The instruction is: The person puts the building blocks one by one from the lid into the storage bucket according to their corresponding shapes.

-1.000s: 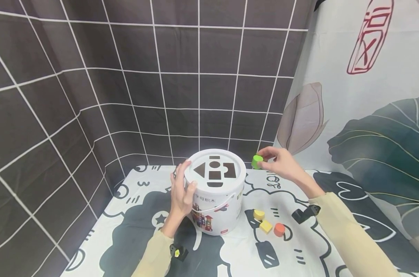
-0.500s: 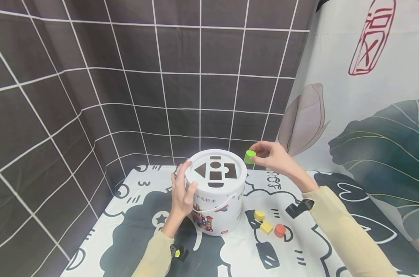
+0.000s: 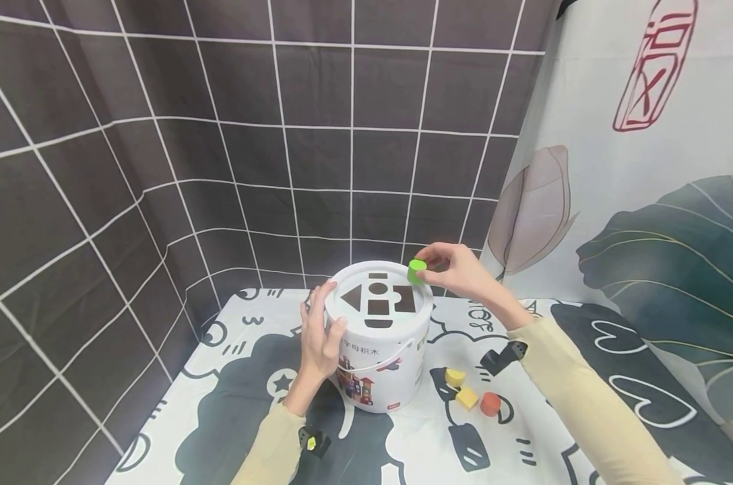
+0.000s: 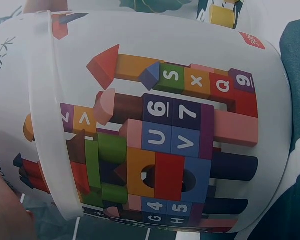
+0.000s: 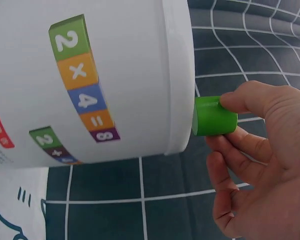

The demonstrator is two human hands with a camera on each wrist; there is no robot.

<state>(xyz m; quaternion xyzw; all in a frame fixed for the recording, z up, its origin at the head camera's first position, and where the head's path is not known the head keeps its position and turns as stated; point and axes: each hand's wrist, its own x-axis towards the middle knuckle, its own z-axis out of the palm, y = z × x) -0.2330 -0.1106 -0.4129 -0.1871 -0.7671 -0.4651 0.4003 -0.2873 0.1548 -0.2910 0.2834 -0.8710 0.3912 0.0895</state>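
Observation:
A white toy-block bucket [image 3: 397, 364] stands on the patterned cloth, its lid [image 3: 415, 316] cut with a triangle, a circle, rectangles and other shaped holes. My left hand [image 3: 319, 337] rests against the bucket's left side, fingers spread along the rim. In my right hand [image 3: 460, 269], thumb and fingertips pinch a green cylinder block [image 3: 416, 271]. The block overlaps the lid's far right rim in the head view. From the right wrist view, the green block appears right beside the lid's edge. The left wrist view shows mostly the bucket's printed side and white handle [image 4: 52, 115].
To the right of the bucket lie a yellow rounded block [image 3: 455, 377], a yellow square block [image 3: 467, 399] and a red cylinder block [image 3: 490, 404]. A dark grid-patterned curtain [image 3: 318, 162] hangs behind, and a white leaf-printed curtain [image 3: 615, 175] at the right.
My right hand has carried the green cylinder block leftward and slightly up, from right of the bucket to the lid's rim. The left hand and bucket have stayed in place.

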